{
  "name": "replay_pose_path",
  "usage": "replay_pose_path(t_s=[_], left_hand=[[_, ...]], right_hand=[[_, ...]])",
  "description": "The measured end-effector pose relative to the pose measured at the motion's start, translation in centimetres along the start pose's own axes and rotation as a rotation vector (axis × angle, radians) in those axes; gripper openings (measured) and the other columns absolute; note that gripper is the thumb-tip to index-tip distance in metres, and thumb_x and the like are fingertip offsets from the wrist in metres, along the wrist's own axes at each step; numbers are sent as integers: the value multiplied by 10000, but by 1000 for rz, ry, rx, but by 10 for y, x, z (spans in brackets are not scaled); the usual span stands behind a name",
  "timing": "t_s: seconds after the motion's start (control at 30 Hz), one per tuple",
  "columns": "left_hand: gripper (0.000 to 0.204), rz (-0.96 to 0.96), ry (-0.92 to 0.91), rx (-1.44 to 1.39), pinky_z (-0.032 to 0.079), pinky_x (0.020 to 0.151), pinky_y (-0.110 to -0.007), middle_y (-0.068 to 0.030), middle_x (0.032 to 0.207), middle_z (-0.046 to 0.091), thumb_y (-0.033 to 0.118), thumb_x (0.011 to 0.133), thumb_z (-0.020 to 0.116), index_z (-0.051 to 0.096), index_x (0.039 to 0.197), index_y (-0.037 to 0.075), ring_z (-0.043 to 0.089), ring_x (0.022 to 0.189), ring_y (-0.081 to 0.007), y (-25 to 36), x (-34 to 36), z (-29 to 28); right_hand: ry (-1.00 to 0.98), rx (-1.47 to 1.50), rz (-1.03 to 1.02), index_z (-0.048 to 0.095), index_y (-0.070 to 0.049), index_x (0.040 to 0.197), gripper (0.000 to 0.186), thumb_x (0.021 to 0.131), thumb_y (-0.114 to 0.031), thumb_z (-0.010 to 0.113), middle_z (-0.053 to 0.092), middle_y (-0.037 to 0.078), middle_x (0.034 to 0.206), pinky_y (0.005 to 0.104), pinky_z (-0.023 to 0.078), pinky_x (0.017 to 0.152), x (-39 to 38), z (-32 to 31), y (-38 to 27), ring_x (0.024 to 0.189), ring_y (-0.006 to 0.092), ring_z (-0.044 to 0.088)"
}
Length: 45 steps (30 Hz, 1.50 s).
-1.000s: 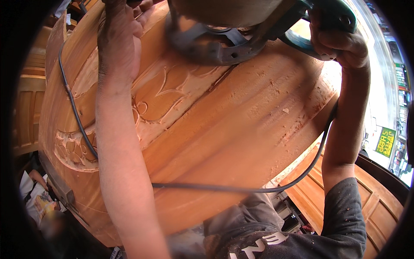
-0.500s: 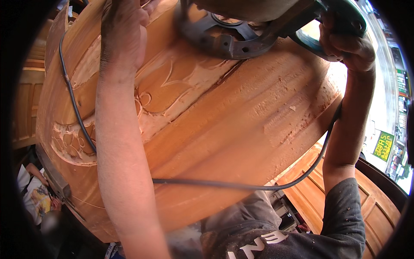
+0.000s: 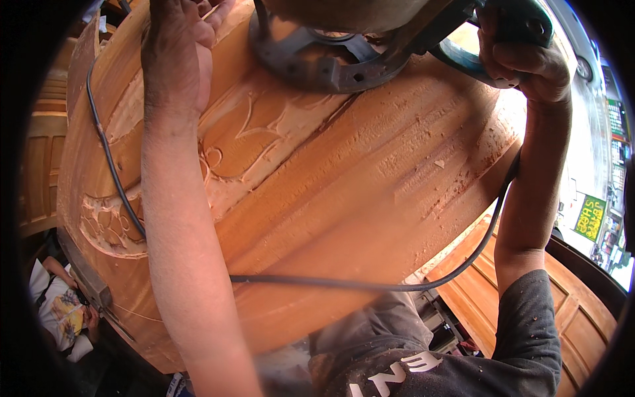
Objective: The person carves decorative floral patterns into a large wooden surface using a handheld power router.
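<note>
My right hand (image 3: 522,66) grips the dark green handle of a power router (image 3: 328,79) at the top, its ring-shaped base low over a large wooden panel (image 3: 331,198) with raised carved scrolls and leaves and scattered shavings. At the upper left, my left hand (image 3: 178,53) has its fingers curled at the frame's top edge; what they hold is out of view. A black power cable (image 3: 344,286) crosses the panel, passing under my left forearm and curving up beside my right one.
Panelled wooden doors stand at left (image 3: 41,178) and lower right (image 3: 555,311). A co-worker (image 3: 63,304) is at the lower left. A metal bar (image 3: 86,278) lies along the panel's left edge. Bright open street with a vehicle (image 3: 582,63) and a sign (image 3: 589,217) shows at right.
The router and both hands shifted slightly right between the first two views, then back left and a little upward by now. My right hand keeps its grip on the handle.
</note>
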<state>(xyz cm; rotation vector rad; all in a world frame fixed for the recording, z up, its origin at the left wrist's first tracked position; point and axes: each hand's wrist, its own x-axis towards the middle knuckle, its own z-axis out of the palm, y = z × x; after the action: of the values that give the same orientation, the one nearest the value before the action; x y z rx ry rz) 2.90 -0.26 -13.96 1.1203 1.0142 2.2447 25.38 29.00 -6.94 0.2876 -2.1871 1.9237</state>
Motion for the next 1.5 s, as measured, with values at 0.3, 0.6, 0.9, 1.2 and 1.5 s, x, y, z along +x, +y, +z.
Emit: replay_pose_path(t_s=[0.3, 0.6, 0.9, 1.2, 1.5], left_hand=[[711, -3, 195, 173, 334, 1125, -462, 20, 1541, 446, 631, 1053, 453, 360, 1596, 182, 424, 1384, -170, 2, 4, 10], [786, 53, 136, 242, 376, 1101, -415, -14, 1556, 438, 658, 1038, 457, 331, 1608, 132, 492, 1282, -187, -3, 2, 18], [801, 117, 301, 345, 366, 1145, -461, -37, 1630, 375, 622, 1055, 446, 262, 1640, 106, 493, 1319, -214, -11, 4, 35], [711, 134, 236, 343, 384, 1136, -474, 9, 1679, 319, 548, 1078, 460, 285, 1643, 153, 516, 1299, -227, -18, 0, 28], [719, 89, 266, 436, 409, 1117, -443, 23, 1688, 307, 543, 1079, 462, 259, 1656, 165, 509, 1316, -212, -9, -2, 27]], right_hand=[[43, -68, 1, 545, 133, 1291, 672, 647, 8, 690, 608, 66, 649, 228, 361, 384, -3, 1, 2, 426, 127, 496], [21, -26, 10, 549, 125, 1281, 651, 655, 10, 686, 597, 51, 665, 227, 364, 396, -4, -2, 2, 431, 125, 482], [-12, 46, -1, 554, 117, 1271, 630, 664, 12, 683, 585, 35, 681, 226, 367, 408, -3, 0, 4, 436, 123, 467], [-109, 195, -114, 559, 104, 1261, 595, 689, -2, 683, 578, 22, 715, 216, 382, 434, 0, -1, 11, 466, 115, 469], [65, -129, 14, 559, 93, 1306, 690, 650, -46, 719, 614, 49, 780, 237, 502, 581, -2, 4, 1, 548, 110, 536]])
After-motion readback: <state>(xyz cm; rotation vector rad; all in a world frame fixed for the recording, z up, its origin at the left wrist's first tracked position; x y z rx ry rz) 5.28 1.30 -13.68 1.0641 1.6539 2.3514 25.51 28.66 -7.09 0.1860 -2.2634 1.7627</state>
